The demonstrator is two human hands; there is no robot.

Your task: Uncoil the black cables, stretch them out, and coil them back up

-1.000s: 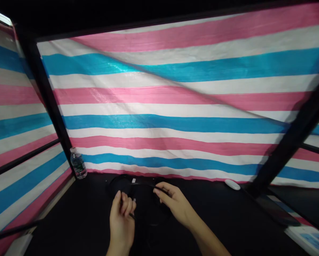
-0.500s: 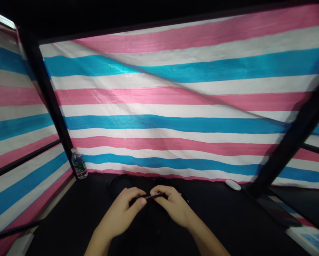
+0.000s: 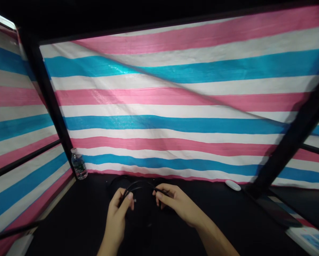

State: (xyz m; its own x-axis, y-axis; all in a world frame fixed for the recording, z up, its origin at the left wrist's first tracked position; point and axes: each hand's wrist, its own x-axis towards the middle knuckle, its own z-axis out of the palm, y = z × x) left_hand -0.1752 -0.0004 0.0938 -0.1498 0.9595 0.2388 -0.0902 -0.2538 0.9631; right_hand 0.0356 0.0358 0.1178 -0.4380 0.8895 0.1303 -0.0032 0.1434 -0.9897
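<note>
A thin black cable (image 3: 140,182) arches in loose loops between my two hands, over the black table. My left hand (image 3: 118,208) pinches it at the left side between thumb and fingers. At the other side my right hand (image 3: 172,199) grips the cable between thumb and forefinger, with the remaining fingers curled below. A small light-coloured piece, perhaps a plug end, shows beside my left fingertips. More dark cable lies on the table behind the hands, hard to make out against the black surface.
A clear water bottle (image 3: 79,164) stands at the back left corner. A white oval object (image 3: 233,185) lies at the back right. Black frame posts and a striped sheet (image 3: 175,124) enclose the table (image 3: 68,220). A white printed box (image 3: 308,240) sits at the lower right.
My hands have moved apart, the left one leftward and the right one slightly right. The cable between them now bows upward in an arch.
</note>
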